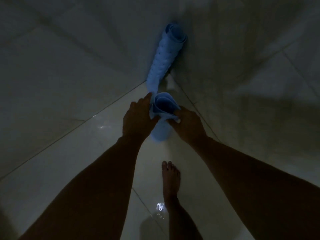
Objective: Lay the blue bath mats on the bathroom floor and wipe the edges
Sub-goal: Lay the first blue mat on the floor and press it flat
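The near rolled blue mat (pixel 161 116) stands on end on the floor (pixel 69 153), close to the corner where two walls meet, long axis vertical, open end up. The left hand (pixel 138 118) and right hand (pixel 187 126) grip it from opposite sides, equally near. A second rolled mat (pixel 166 56) leans upright in the corner just beyond. A bare foot (pixel 170 177) stands behind.

One rolled mat (pixel 165 56) is standing in the corner against the walls (pixel 69 58). A second rolled mat (pixel 161 115) is standing before it on the floor (pixel 86 153), between left hand (pixel 137 118) and right hand (pixel 187 125); a bare foot (pixel 170 179) is resting behind them.
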A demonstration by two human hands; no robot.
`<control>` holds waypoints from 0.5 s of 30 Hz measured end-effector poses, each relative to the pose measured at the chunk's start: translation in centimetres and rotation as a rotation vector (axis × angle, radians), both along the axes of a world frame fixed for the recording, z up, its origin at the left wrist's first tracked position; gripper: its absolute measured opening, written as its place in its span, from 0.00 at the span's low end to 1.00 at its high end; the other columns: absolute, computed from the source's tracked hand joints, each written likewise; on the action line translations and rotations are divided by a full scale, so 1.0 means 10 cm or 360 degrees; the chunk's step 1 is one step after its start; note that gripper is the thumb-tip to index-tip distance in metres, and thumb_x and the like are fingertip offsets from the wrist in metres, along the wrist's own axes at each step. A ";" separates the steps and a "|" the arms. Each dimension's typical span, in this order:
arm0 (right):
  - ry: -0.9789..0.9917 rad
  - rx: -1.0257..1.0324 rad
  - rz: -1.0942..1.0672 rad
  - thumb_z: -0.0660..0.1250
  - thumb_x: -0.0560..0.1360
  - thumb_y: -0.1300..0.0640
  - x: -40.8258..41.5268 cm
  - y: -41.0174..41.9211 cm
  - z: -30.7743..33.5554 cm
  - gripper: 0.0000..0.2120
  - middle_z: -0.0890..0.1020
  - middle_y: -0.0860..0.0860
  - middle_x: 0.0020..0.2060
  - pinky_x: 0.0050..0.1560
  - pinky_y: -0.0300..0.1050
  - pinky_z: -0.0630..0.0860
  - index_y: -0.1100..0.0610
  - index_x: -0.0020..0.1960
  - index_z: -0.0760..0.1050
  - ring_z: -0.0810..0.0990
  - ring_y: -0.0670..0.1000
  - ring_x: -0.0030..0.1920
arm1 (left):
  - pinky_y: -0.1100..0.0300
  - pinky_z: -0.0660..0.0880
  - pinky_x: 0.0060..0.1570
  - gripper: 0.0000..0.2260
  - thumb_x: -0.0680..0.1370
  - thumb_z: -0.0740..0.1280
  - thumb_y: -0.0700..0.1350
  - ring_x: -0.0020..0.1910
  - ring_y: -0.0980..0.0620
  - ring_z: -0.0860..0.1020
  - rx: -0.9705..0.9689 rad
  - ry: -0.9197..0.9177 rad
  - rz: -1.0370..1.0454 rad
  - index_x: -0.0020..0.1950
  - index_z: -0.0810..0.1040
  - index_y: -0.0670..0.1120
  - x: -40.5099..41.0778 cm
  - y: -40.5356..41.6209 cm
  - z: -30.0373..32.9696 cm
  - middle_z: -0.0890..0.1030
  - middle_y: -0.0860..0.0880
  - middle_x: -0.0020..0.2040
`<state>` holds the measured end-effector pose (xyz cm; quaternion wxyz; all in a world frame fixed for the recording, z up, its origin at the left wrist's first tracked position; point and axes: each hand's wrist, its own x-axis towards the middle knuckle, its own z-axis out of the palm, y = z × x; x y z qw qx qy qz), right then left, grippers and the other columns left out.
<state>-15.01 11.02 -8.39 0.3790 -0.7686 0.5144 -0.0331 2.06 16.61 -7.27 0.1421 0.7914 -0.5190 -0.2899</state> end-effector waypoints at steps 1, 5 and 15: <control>0.0052 0.0027 0.0035 0.70 0.79 0.53 0.03 0.15 0.04 0.12 0.83 0.58 0.53 0.52 0.52 0.80 0.60 0.56 0.81 0.83 0.58 0.51 | 0.49 0.77 0.57 0.33 0.76 0.73 0.56 0.62 0.45 0.75 0.0037 -0.0007 0.0061 0.78 0.65 0.51 0.02 0.23 0.04 0.79 0.46 0.65; 0.0192 0.0006 0.0277 0.70 0.77 0.49 0.32 0.92 0.26 0.13 0.82 0.56 0.50 0.43 0.43 0.71 0.57 0.54 0.80 0.82 0.57 0.49 | 0.56 0.75 0.44 0.19 0.77 0.73 0.54 0.52 0.47 0.79 0.0067 -0.0063 0.0192 0.63 0.79 0.46 0.22 1.29 0.23 0.83 0.47 0.53; 0.0781 -0.0240 0.0995 0.58 0.83 0.43 0.87 2.77 0.93 0.20 0.82 0.56 0.56 0.47 0.45 0.71 0.56 0.65 0.74 0.82 0.55 0.54 | 0.58 0.68 0.38 0.10 0.81 0.67 0.49 0.42 0.43 0.81 0.0021 -0.0264 0.0273 0.48 0.82 0.43 0.57 3.75 1.02 0.79 0.44 0.47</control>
